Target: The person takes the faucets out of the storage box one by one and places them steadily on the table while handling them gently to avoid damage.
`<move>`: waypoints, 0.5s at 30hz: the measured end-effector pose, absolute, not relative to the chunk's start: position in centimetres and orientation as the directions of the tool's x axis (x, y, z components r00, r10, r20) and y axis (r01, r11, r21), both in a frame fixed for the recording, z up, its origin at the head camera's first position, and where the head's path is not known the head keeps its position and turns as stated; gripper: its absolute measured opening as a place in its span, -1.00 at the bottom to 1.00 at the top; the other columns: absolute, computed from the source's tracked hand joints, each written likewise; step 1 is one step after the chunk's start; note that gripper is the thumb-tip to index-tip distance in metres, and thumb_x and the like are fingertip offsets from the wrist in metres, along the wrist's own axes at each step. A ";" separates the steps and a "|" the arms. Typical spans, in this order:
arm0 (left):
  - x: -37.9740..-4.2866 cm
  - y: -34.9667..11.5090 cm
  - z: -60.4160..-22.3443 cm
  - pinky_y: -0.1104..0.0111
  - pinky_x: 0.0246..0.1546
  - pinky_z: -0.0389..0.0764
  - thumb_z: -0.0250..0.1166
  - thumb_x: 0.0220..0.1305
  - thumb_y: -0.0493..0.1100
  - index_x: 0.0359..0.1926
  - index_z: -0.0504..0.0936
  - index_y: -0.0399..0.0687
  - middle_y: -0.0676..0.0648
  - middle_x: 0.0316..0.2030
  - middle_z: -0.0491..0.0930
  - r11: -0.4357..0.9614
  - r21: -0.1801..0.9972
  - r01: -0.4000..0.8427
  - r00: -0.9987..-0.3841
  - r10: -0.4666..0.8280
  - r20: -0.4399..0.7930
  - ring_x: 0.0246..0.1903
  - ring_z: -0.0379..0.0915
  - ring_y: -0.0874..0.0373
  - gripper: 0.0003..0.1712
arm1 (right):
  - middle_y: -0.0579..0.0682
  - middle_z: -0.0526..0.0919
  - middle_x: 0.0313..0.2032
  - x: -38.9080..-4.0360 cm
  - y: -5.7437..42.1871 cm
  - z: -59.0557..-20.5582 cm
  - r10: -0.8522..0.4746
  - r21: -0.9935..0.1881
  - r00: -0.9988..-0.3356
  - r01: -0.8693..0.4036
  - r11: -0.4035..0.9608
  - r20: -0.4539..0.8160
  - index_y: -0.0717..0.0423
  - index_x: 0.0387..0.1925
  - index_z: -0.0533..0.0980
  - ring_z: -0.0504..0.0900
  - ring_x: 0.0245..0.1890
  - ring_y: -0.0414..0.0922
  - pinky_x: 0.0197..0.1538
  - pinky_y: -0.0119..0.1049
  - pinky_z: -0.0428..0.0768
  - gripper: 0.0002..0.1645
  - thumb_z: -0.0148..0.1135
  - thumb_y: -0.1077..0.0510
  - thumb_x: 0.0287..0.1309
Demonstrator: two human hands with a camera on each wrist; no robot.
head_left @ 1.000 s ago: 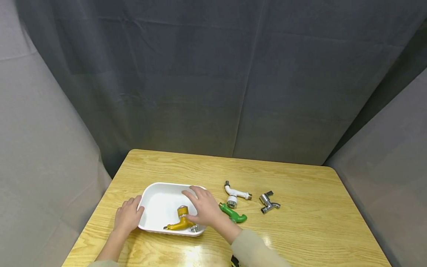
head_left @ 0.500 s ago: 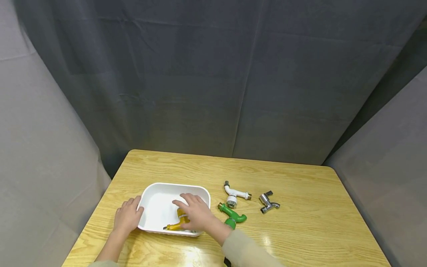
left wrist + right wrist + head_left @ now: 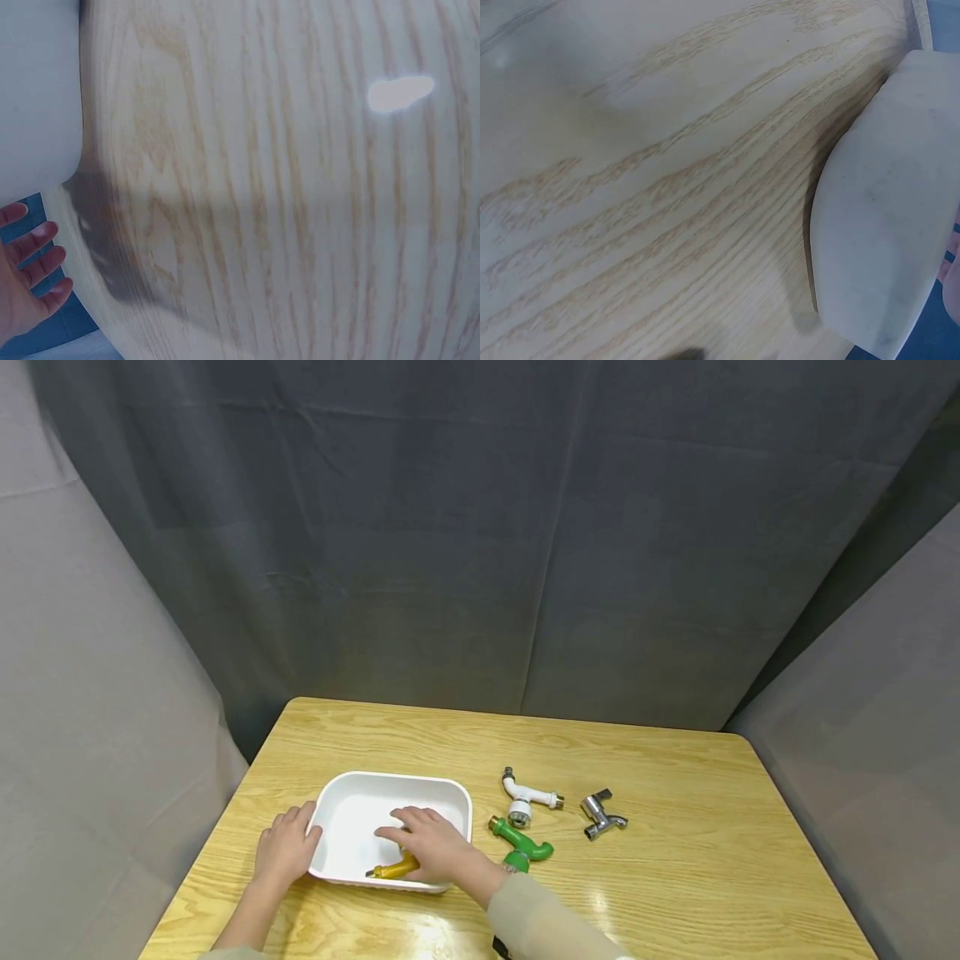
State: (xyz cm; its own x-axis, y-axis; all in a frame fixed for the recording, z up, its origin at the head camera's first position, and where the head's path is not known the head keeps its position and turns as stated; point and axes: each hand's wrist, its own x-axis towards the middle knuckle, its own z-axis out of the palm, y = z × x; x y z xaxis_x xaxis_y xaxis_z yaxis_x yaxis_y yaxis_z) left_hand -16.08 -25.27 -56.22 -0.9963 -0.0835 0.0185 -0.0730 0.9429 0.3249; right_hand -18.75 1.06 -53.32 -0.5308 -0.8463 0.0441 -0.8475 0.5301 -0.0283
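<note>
In the head view a white plastic tray [image 3: 358, 827] sits on the left part of the table. A yellow tap [image 3: 393, 867] lies in its front right part, largely hidden under my right hand [image 3: 431, 846]. That hand is over the tap with its fingers spread and relaxed; its palm side is hidden. My left hand [image 3: 287, 842] rests at the tray's left end, thumb close to the rim. In the left wrist view the left hand's fingers [image 3: 43, 264] are apart and slightly bent beside the tray wall [image 3: 41, 97].
To the tray's right lie a green tap [image 3: 525, 843], a white tap [image 3: 529, 793] and a chrome tap [image 3: 601, 814]. The wooden table [image 3: 675, 860] has a dark curtain [image 3: 420, 568] behind it and grey cloth at both sides.
My right hand has moved left and lowered over the yellow tap, covering more of it. More of the green tap shows now. My left hand stays at the tray's end.
</note>
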 end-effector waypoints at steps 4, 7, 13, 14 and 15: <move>-16.1 -25.3 -56.2 -0.15 -0.07 0.31 -0.05 0.27 -0.07 0.22 0.30 -0.24 -0.35 0.03 0.40 0.943 0.323 -0.076 -0.996 -0.086 0.015 0.03 0.28 -0.27 -0.46 | -0.01 0.26 0.24 -18.8 0.8 -53.3 -0.858 -0.017 -0.513 -0.858 0.513 0.007 -0.29 0.27 0.19 0.23 0.25 -0.12 0.24 -0.24 0.25 -0.14 0.32 -0.21 -0.08; -16.1 -25.3 -56.2 -0.15 -0.06 0.30 -0.04 0.28 -0.08 0.23 0.29 -0.24 -0.36 0.04 0.39 0.943 0.323 -0.080 -0.996 -0.088 0.009 0.04 0.28 -0.28 -0.46 | -0.03 0.26 0.24 -18.8 0.7 -53.4 -0.859 -0.009 -0.511 -0.859 0.512 -0.019 -0.29 0.27 0.21 0.22 0.25 -0.12 0.25 -0.25 0.24 -0.16 0.33 -0.19 -0.08; -16.1 -25.3 -56.1 -0.15 -0.07 0.31 -0.04 0.27 -0.09 0.21 0.31 -0.24 -0.35 0.04 0.40 0.940 0.330 -0.082 -0.996 -0.090 0.011 0.03 0.28 -0.28 -0.47 | -0.06 0.27 0.24 -18.7 0.5 -53.7 -0.854 0.011 -0.517 -0.856 0.517 -0.065 -0.32 0.24 0.24 0.23 0.25 -0.13 0.23 -0.26 0.27 -0.22 0.30 -0.19 -0.05; -16.1 -25.3 -56.1 -0.15 -0.08 0.31 -0.05 0.27 -0.09 0.21 0.31 -0.24 -0.35 0.03 0.40 0.940 0.332 -0.082 -0.996 -0.091 0.012 0.03 0.28 -0.28 -0.47 | -0.06 0.27 0.24 -18.7 0.5 -53.7 -0.853 0.017 -0.517 -0.856 0.517 -0.072 -0.32 0.24 0.24 0.24 0.24 -0.13 0.22 -0.26 0.28 -0.23 0.30 -0.19 -0.04; -16.0 -25.3 -56.1 -0.15 -0.08 0.31 -0.05 0.27 -0.09 0.21 0.31 -0.25 -0.35 0.03 0.41 0.940 0.332 -0.081 -0.996 -0.091 0.014 0.03 0.29 -0.28 -0.47 | -0.05 0.27 0.24 -18.7 0.5 -53.8 -0.852 0.020 -0.518 -0.855 0.518 -0.079 -0.32 0.24 0.25 0.24 0.24 -0.13 0.22 -0.26 0.29 -0.24 0.29 -0.19 -0.03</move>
State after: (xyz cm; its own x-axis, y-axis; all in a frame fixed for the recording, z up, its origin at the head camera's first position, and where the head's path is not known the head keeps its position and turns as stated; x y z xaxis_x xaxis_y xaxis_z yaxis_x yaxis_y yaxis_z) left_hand -16.05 -25.31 -56.09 -0.9958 -0.0906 0.0137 -0.0809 0.9396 0.3325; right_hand -18.69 0.50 -53.78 -0.5178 -0.8518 -0.0790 -0.8551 0.5180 0.0199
